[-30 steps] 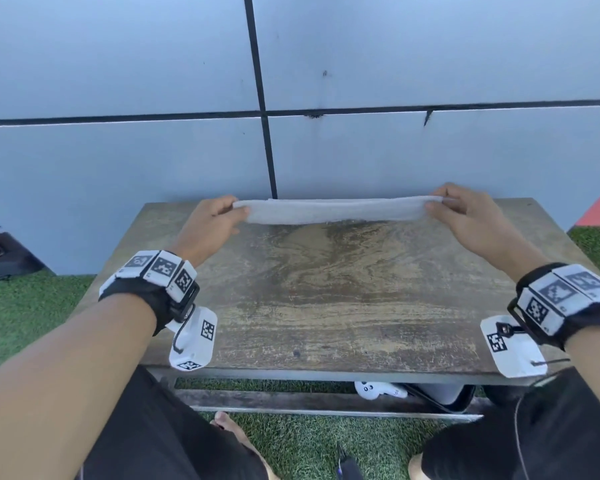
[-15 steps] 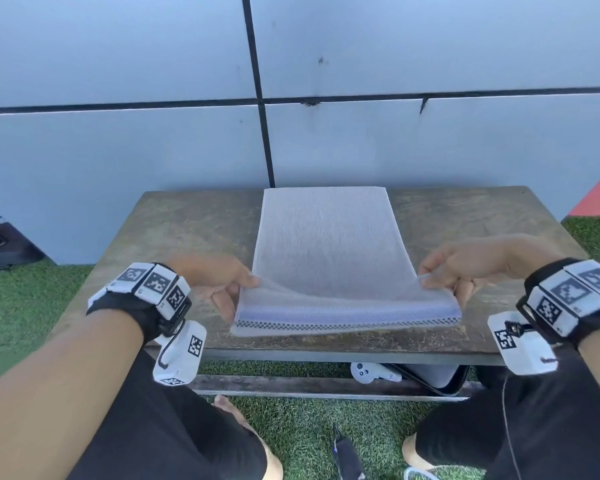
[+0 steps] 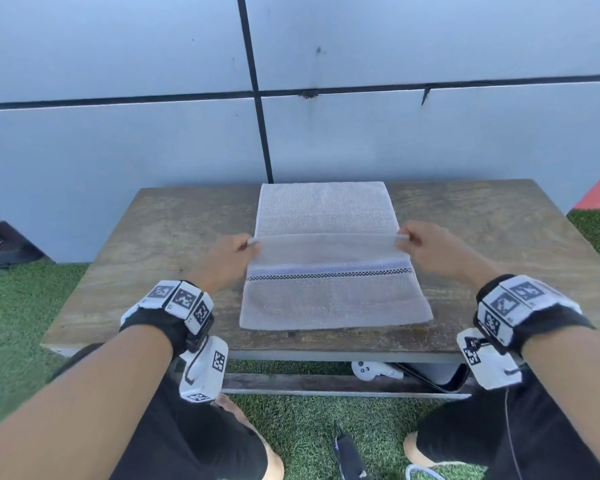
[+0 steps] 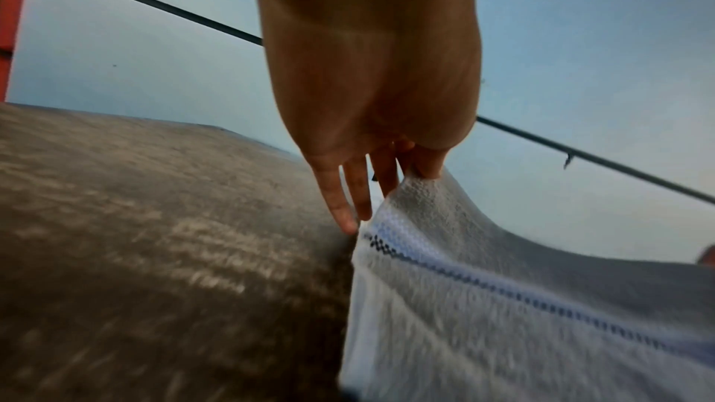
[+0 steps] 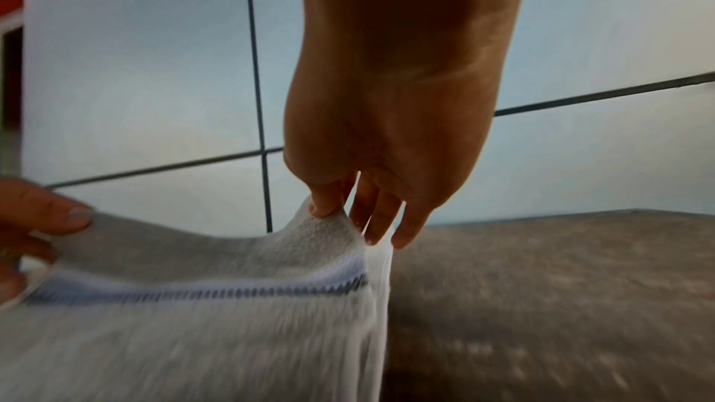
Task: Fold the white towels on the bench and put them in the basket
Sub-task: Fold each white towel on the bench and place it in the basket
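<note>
A white towel (image 3: 326,209) with a blue band and a black checked stripe lies lengthwise on the wooden bench (image 3: 153,237). Its near end is folded over and held up above the middle. My left hand (image 3: 229,258) pinches the left corner of that raised edge, and my right hand (image 3: 426,247) pinches the right corner. In the left wrist view the thumb and a finger of my left hand (image 4: 387,164) nip the towel (image 4: 503,286). The right wrist view shows my right hand (image 5: 367,194) nipping the towel (image 5: 193,317) in the same way. No basket is in view.
A grey panelled wall (image 3: 361,133) stands right behind the bench. Green artificial grass (image 3: 14,306) surrounds it. A white controller (image 3: 371,370) and a dark case (image 3: 437,374) lie under the bench. A black object (image 3: 0,244) sits on the ground at far left.
Both hands first drew the towel's edge from the far side toward me, spreading it over the bench. They have since carried the near end up and away from me, folding it over.
</note>
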`<state>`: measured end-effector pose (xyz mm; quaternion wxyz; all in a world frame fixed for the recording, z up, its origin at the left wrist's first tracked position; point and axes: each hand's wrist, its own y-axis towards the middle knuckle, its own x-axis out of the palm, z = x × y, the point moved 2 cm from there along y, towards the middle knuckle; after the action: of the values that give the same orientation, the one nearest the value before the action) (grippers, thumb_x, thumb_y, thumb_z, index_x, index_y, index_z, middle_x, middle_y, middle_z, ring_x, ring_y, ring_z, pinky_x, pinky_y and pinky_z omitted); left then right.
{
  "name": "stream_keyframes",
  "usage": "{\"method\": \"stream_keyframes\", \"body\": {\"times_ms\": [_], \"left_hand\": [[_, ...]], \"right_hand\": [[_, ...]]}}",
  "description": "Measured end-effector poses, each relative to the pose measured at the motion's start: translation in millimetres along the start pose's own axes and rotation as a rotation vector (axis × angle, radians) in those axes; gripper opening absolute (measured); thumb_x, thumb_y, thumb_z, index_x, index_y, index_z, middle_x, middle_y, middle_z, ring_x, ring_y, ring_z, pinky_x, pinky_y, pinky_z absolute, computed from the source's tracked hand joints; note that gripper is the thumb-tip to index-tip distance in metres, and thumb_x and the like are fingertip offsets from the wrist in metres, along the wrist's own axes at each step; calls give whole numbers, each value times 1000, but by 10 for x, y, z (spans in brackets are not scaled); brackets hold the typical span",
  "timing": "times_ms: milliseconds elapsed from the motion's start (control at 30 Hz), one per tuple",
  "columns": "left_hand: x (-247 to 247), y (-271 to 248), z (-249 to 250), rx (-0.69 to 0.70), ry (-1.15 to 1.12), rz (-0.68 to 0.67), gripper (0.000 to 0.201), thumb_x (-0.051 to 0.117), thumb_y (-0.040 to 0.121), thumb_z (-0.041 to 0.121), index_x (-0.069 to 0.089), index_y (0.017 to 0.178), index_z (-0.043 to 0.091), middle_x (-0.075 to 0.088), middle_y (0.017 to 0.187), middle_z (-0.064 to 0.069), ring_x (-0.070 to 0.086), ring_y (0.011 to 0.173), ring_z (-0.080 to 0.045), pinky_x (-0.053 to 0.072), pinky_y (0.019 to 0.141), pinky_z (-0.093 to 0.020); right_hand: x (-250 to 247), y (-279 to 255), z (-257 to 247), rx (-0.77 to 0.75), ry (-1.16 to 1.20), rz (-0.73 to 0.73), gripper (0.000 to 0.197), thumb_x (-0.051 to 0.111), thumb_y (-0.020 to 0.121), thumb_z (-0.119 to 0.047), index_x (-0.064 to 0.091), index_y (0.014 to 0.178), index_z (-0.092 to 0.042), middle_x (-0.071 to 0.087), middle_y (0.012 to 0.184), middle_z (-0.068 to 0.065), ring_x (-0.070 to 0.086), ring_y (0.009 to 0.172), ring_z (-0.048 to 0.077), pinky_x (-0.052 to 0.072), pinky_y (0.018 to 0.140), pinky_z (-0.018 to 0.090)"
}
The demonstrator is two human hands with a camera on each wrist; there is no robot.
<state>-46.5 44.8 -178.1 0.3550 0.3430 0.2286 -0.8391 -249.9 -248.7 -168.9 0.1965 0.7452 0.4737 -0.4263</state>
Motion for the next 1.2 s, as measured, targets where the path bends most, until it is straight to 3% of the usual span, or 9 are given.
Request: {"method": "stream_keyframes", "body": {"times_ms": [233, 367, 500, 633, 733, 833, 900, 1033, 1200], "left_hand": [[94, -132, -106, 87, 178, -30, 39, 50, 104, 27, 42, 68, 13, 41, 59, -1, 33, 50, -13, 28, 52, -27], [6, -101, -276, 32, 91, -84, 41, 56, 98, 28, 58, 70, -1, 65, 65, -14, 57, 57, -35, 46, 56, -38], [-110, 0, -196, 47, -84, 88, 37, 58, 93, 24, 62, 69, -3, 68, 72, -20, 63, 59, -24, 48, 61, -37], [-253, 224, -17, 93, -223, 241, 47, 56, 88, 36, 58, 75, -9, 63, 71, -27, 58, 58, -21, 48, 58, -38], [-219, 415, 36, 8, -134, 83, 36, 51, 100, 33, 65, 91, 1, 67, 81, -21, 63, 63, -27, 51, 60, -34], [-71, 522, -38, -87, 133, -163, 28, 49, 103, 33, 67, 98, 12, 73, 84, -6, 60, 60, -21, 50, 59, -27], [-37, 601, -105, -56, 169, -81, 34, 50, 102, 34, 66, 88, 7, 71, 76, -7, 61, 58, -23, 51, 59, -32], [-191, 878, -59, 39, 107, 229, 43, 56, 96, 32, 45, 61, 10, 46, 51, 2, 42, 51, -19, 32, 54, -30], [-360, 1383, 27, 22, 61, 392, 28, 65, 89, 36, 69, 76, 12, 73, 79, -3, 67, 81, -23, 54, 81, -34]], "right_hand": [[130, -47, 83, -11, -198, -185, 17, 49, 103, -28, 57, 90, -19, 61, 84, -2, 59, 81, 23, 41, 63, 29], [-87, -69, 60, -23, -224, -370, 21, 54, 101, -31, 60, 81, -24, 65, 83, -5, 62, 78, 13, 48, 74, 34], [-296, -9, 20, 21, 25, -153, 24, 57, 99, -20, 61, 79, -8, 62, 72, 1, 58, 68, 18, 43, 65, 31], [-373, 243, 82, 25, 136, 83, 20, 59, 97, -25, 63, 82, -12, 70, 79, 14, 62, 71, 29, 51, 72, 41], [-365, 453, 79, 25, 102, 178, 19, 60, 96, -23, 60, 78, -17, 68, 74, 12, 58, 66, 25, 45, 66, 36], [-192, 635, 137, 62, -55, 108, 15, 60, 93, -19, 62, 80, -11, 66, 76, 9, 55, 69, 23, 41, 64, 34], [-73, 738, 188, 78, -124, 81, 18, 60, 91, -19, 61, 78, -6, 64, 73, 10, 53, 66, 24, 40, 60, 33], [-152, 1020, 134, 74, -45, 193, 23, 61, 91, -20, 59, 68, -16, 56, 62, 1, 51, 62, 19, 39, 58, 31], [-262, 1553, 64, 68, -73, 302, 21, 60, 88, -18, 59, 69, -10, 57, 62, 5, 53, 70, 29, 46, 70, 35]]}}
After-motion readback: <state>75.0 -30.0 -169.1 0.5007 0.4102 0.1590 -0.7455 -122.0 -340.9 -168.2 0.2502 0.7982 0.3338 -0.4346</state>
